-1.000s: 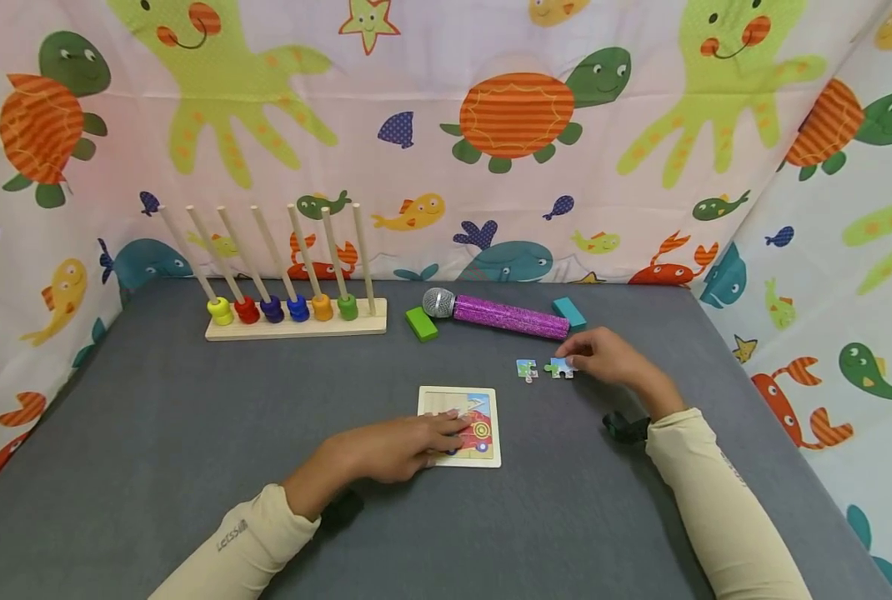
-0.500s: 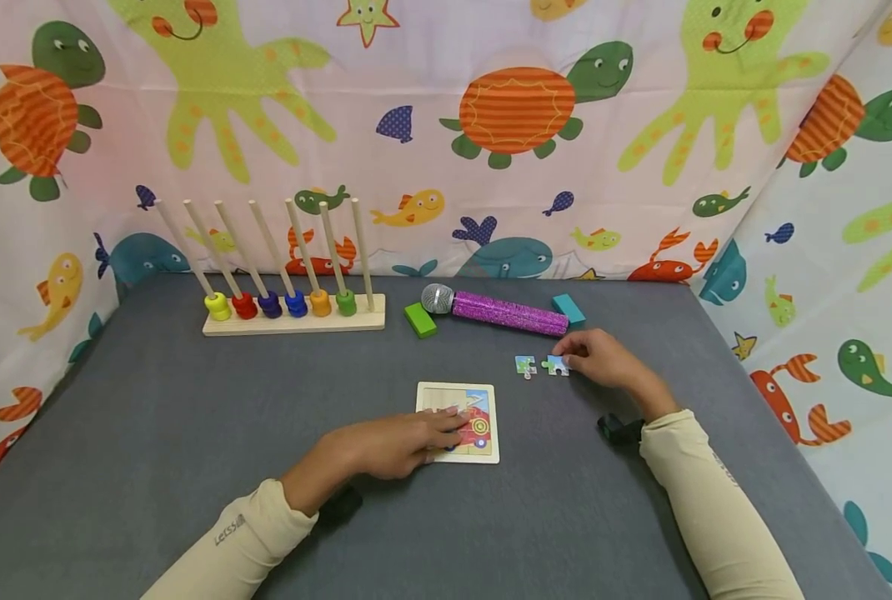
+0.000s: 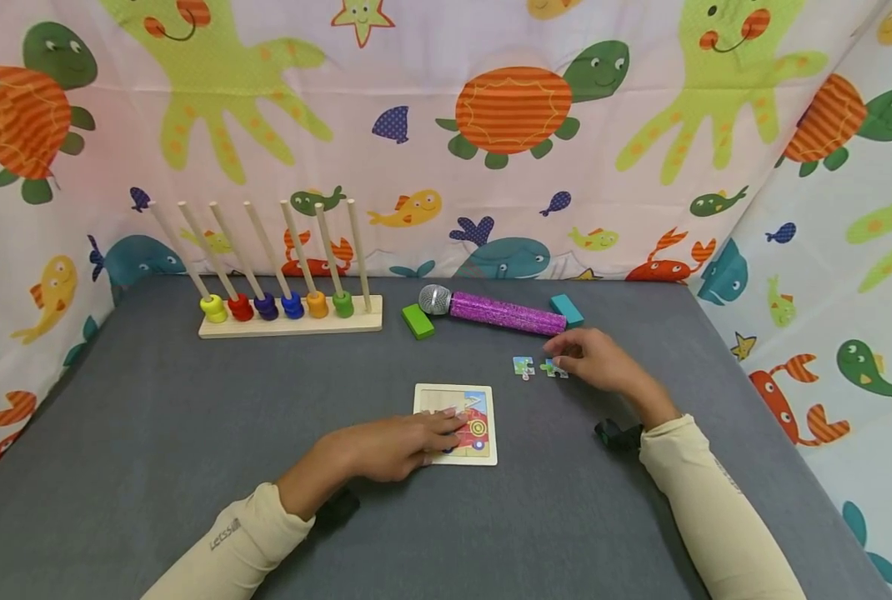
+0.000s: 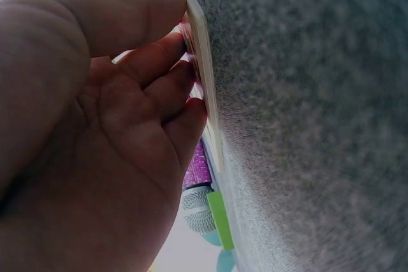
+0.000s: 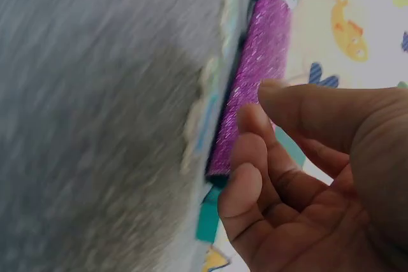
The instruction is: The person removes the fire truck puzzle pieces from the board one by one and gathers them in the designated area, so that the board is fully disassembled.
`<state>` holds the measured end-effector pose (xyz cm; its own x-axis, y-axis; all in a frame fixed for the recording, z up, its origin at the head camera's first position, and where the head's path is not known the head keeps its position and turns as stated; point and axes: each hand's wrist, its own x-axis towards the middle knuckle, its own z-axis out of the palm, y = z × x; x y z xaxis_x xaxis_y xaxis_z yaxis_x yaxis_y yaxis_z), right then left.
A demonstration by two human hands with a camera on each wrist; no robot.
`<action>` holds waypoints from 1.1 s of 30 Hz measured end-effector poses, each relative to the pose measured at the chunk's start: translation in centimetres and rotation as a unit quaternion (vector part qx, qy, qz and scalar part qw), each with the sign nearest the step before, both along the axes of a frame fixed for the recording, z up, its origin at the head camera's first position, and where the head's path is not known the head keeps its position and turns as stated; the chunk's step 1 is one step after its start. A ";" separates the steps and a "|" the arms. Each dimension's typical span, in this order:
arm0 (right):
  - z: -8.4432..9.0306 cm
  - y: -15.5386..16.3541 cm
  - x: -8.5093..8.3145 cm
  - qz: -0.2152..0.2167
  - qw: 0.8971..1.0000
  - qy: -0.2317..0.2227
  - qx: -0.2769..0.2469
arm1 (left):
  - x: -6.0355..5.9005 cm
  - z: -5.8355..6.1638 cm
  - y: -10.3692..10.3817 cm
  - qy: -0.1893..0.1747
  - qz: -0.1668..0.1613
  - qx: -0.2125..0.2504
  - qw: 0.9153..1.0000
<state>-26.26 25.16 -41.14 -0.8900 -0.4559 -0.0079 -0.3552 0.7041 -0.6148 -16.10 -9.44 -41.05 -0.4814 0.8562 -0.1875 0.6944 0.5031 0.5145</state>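
Observation:
In the head view my left hand lies across the left part of a wooden-framed picture puzzle with a red vehicle on it. Its fingers are extended on the board, and the left wrist view shows the thumb touching the frame edge. My right hand hovers over a jigsaw piece, partly covering it. A gap shows between the piece and the loosely bent fingers in the right wrist view; they hold nothing. Another jigsaw piece lies just left of it.
Behind the pieces lie a glittery purple microphone, a green block and a blue block. At the back left stands a wooden peg rack with coloured rings. A sea-animal cloth hangs behind the grey table.
My right hand has shifted slightly left over the jigsaw piece, and its fingertips now sit above it. My left hand has stayed on the picture puzzle.

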 end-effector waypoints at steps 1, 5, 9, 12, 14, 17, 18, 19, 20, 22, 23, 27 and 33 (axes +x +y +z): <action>0.2 -0.3 0.2 0.005 1.000 0.001 -0.001 | 0.0 0.0 0.0 0.000 0.001 -0.002 1.000; 0.6 -1.5 0.5 0.033 0.999 0.005 -0.001 | 0.0 0.0 -0.1 -0.004 0.004 -0.005 1.000; 0.8 -2.3 0.7 0.043 0.999 0.011 0.000 | -0.2 -0.1 -0.1 0.002 0.005 0.000 1.000; 0.9 -2.8 0.7 0.052 0.999 0.010 -0.003 | -0.3 -0.1 -0.1 0.005 0.006 0.002 1.000; 0.8 -3.1 0.9 0.066 0.998 0.010 -0.004 | -0.3 -0.1 -0.2 0.005 0.005 0.001 1.000; 0.8 -3.6 1.3 0.086 0.996 0.014 -0.011 | -0.3 0.0 -0.2 0.004 0.004 -0.001 1.000; 0.8 -3.8 1.4 0.091 0.996 0.015 -0.013 | -0.3 0.0 -0.2 0.004 0.003 -0.001 1.000; 0.8 -4.0 1.6 0.095 0.995 0.015 -0.014 | -0.3 0.0 -0.2 0.005 0.002 0.000 1.000; 0.8 -4.1 1.8 0.101 0.995 0.014 -0.017 | -0.3 0.0 -0.2 0.006 0.001 0.000 1.000; 0.9 -4.6 2.1 0.110 0.994 0.011 -0.020 | -0.4 0.0 -0.2 0.004 0.000 0.003 1.000; 0.9 -4.8 2.2 0.114 0.993 0.006 -0.022 | -0.4 0.0 -0.2 0.004 -0.001 0.003 1.000; 1.1 -5.8 2.6 0.135 0.991 -0.003 -0.020 | -0.5 -0.1 -0.2 0.004 -0.002 0.004 1.000; 1.0 -7.3 3.1 0.167 0.985 -0.017 -0.022 | -0.4 -0.1 -0.1 -0.006 -0.002 0.004 1.000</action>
